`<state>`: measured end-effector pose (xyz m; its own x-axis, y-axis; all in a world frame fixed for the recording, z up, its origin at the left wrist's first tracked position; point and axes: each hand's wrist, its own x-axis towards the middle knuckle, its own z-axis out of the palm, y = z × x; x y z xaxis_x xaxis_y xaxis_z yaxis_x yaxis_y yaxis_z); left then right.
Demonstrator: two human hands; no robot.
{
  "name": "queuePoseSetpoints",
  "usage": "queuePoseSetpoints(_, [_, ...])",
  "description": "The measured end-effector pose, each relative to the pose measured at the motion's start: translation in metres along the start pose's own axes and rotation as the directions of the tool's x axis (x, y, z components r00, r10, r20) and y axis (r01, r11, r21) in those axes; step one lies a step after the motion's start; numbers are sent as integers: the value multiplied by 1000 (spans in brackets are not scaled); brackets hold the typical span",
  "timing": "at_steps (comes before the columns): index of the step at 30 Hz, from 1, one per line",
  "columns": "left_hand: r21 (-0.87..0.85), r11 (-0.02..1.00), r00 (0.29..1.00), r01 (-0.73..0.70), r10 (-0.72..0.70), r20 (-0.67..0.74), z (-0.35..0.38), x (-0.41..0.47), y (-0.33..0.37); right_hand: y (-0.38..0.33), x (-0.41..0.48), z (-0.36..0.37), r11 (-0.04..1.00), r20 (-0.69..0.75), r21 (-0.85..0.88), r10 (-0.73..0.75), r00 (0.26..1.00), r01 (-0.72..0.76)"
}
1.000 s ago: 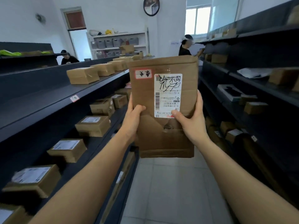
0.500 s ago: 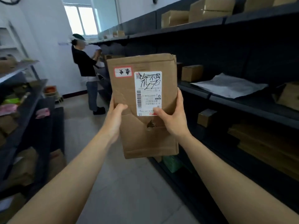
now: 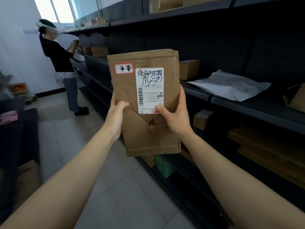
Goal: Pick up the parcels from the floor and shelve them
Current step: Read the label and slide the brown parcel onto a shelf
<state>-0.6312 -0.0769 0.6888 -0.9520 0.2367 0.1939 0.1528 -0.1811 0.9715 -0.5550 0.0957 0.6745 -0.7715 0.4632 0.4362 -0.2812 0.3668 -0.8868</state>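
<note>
Flat brown cardboard parcel [image 3: 145, 103] held upright in mid-air at chest height, facing the camera, between both bare hands — off the floor, not yet on a shelf. Left hand [image 3: 115, 116] clasps the parcel's left edge, thumb across the front. Right hand [image 3: 176, 116] clasps the right edge, thumb pressing the lower corner of the white shipping label [image 3: 150, 90] with barcode and black scrawl. 1 small red-bordered sticker [image 3: 124, 68] sits up-left of that label. A torn dent [image 3: 152, 123] shows in the cardboard just below the label, between the 2 hands. Behind and right of the parcel, the dark metal shelving [image 3: 247, 103] carries a small brown box [image 3: 189, 69] and a crumpled white plastic mailer [image 3: 231, 85]. Another person in a black top [image 3: 57, 55] stands farther down the aisle — at the same shelving.
</note>
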Motion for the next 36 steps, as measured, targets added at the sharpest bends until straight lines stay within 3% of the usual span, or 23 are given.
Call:
queuePoseSetpoints(7, [-6, 998, 997, 55, -54, 46, -4, 47, -22, 28, 31, 20, 998, -25, -47, 38, 999, -39])
queuePoseSetpoints(15, [56, 974, 963, 219, -225, 145, -52, 123, -51, 59, 68, 89, 979, -84, -117, 158, 984, -167])
queuePoseSetpoints(23, [320, 807, 853, 495, -521, -6, -133, 211, -86, 93, 100, 199, 892, -68, -195, 402, 913, -408])
queuePoseSetpoints(29, [396, 725, 797, 564, -602, -33, -153, 258, -115, 119, 119, 232, 840, -75, -202, 500, 863, -504])
queuePoseSetpoints(36, [427, 703, 777, 568, -630, 3, -115, 303, -148, 157, 159, 213, 797, -104, -209, 557, 824, -566])
